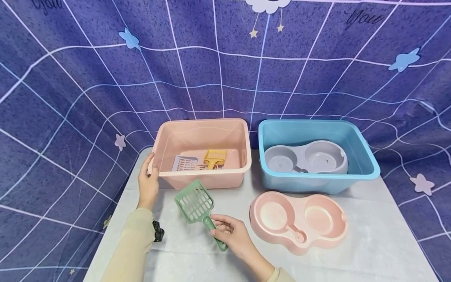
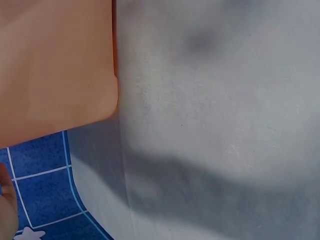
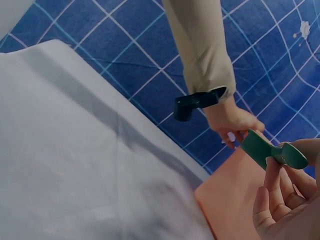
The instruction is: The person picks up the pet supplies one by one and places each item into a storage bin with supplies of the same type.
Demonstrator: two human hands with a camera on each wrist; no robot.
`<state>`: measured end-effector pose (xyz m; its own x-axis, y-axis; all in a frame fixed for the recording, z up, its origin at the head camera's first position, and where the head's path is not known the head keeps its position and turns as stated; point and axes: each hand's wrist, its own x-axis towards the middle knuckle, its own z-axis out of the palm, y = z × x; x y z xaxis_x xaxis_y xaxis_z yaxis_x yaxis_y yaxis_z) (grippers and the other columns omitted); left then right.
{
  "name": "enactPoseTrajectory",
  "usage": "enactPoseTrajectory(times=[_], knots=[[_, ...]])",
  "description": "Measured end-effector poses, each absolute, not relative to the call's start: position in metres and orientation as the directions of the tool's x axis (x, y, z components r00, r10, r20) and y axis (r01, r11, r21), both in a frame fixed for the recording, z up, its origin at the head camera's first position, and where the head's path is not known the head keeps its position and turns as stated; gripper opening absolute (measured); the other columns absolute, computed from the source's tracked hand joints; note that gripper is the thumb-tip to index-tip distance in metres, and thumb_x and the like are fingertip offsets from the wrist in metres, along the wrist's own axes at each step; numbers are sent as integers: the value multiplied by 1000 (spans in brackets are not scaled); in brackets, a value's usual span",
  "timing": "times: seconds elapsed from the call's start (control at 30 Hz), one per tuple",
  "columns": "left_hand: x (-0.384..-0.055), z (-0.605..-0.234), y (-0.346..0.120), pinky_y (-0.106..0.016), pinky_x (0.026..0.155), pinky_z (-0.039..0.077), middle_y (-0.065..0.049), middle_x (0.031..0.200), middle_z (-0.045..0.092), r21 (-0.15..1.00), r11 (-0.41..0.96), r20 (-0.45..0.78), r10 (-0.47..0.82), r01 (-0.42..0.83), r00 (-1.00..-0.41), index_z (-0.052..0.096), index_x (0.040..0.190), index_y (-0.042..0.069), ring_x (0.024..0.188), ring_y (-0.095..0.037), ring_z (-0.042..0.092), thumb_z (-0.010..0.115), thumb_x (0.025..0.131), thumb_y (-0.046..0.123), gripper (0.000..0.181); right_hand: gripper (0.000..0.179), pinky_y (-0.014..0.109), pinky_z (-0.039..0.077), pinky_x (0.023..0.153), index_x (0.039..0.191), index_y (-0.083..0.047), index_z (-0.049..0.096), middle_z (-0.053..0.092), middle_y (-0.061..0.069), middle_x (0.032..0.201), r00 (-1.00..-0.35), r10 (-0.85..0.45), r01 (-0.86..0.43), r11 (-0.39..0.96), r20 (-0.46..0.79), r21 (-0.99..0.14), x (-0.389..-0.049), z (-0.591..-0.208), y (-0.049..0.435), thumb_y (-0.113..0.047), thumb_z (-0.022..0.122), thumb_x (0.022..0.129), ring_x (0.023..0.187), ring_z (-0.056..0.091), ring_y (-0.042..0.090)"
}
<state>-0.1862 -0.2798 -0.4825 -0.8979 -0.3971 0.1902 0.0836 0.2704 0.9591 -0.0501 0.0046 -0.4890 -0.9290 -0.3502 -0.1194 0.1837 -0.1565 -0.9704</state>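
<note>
My right hand (image 1: 234, 235) holds a green litter scoop (image 1: 195, 201) by its handle, thumb and fingers around it, with the slotted head pointing away in front of the pink tub (image 1: 208, 181). In the right wrist view, the scoop (image 3: 260, 150) shows nearly edge-on. At the tub's near left corner, my left hand (image 1: 148, 184) grips the rim. Inside that tub lie a yellow litter scoop (image 1: 215, 156) and a pale lilac litter scoop (image 1: 186, 162); the front wall hides part of them.
Right of the pink tub stands a blue tub (image 1: 317, 183) with a grey double pet bowl (image 1: 299, 152) inside. A pink double pet bowl (image 1: 299, 213) sits in front of it on the white-covered table (image 1: 183, 258). A patterned blue curtain (image 1: 225, 70) hangs close behind the tubs.
</note>
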Motion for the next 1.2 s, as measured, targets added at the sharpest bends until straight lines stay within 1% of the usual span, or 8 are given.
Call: enactPoseTrajectory(times=[0.13,0.3,0.47,0.67,0.8,0.97,1.07,1.2], knots=[[-188,-486,-282,-38,105,33,10,145,36,956,280,198,-399,87,-895,45,138,27,129,-12,34,41,97,15,43,45,12,46,66,122,6,56,62,18,105,-932,-346,167,-153,-106,-974,-52,-478,7,-4,70,80,77,53,5],[-182,-473,-277,-40,107,31,2,147,35,960,267,190,-388,87,-902,43,139,18,132,-17,32,41,96,11,44,45,14,48,68,122,3,57,62,18,106,-937,-333,156,-139,-102,-978,-55,-466,11,-7,71,80,80,56,7],[-177,-463,-271,-41,104,34,-2,146,36,959,270,195,-387,92,-901,44,139,13,129,-20,36,41,94,6,46,45,16,49,70,121,2,58,63,18,106,-945,-319,136,-168,-76,-976,-59,-455,14,-8,72,80,82,58,9],[-184,-474,-278,-38,105,34,3,146,36,962,261,187,-394,85,-900,45,138,20,130,-15,35,41,93,6,47,44,16,49,69,120,6,57,63,19,103,-958,-286,62,-191,-5,-980,-67,-444,16,-4,71,79,80,59,10],[-187,-483,-284,-36,104,35,8,145,37,964,253,177,-406,76,-896,47,137,25,129,-11,36,41,93,6,48,44,17,49,70,120,3,59,63,18,103,-963,-271,38,-183,13,-982,-74,-437,15,-4,71,79,82,59,11],[-182,-471,-279,-37,104,34,2,146,36,965,247,190,-403,93,-895,45,138,16,129,-17,36,41,91,3,49,41,19,50,71,120,-2,61,64,16,104,-968,-249,13,-168,30,-986,-82,-429,14,-6,72,80,83,60,13],[-177,-462,-273,-38,104,34,-3,146,36,962,255,200,-398,102,-895,44,139,11,130,-21,36,39,91,2,49,41,19,49,72,119,-1,61,64,16,104,-971,-235,-8,-177,50,-984,-89,-424,12,-4,72,79,83,59,12],[-176,-459,-270,-38,105,34,-5,146,35,964,241,201,-389,111,-899,43,139,9,130,-24,36,38,91,0,49,42,18,49,73,119,2,60,64,18,105,-973,-214,-40,-203,84,-978,-98,-420,8,-1,71,78,83,58,12]])
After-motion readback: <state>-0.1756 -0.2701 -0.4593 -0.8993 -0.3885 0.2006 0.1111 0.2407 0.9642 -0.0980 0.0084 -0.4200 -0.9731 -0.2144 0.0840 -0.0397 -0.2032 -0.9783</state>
